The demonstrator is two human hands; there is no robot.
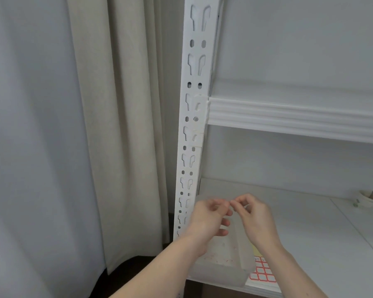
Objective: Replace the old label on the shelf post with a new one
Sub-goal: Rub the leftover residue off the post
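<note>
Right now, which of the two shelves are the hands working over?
The lower shelf, the one holding the clear plastic container and red-bordered label sheet. The ribbed upper shelf sits well above both hands.

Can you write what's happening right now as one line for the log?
hands: left and right fingertips meeting above clear tub | label sheet: on shelf | post: untouched

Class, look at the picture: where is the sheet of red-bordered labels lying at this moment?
In the head view, the label sheet lies at the bottom, right of centre, flat on the lower shelf, beside the translucent plastic container, under the right hand's wrist.
</note>
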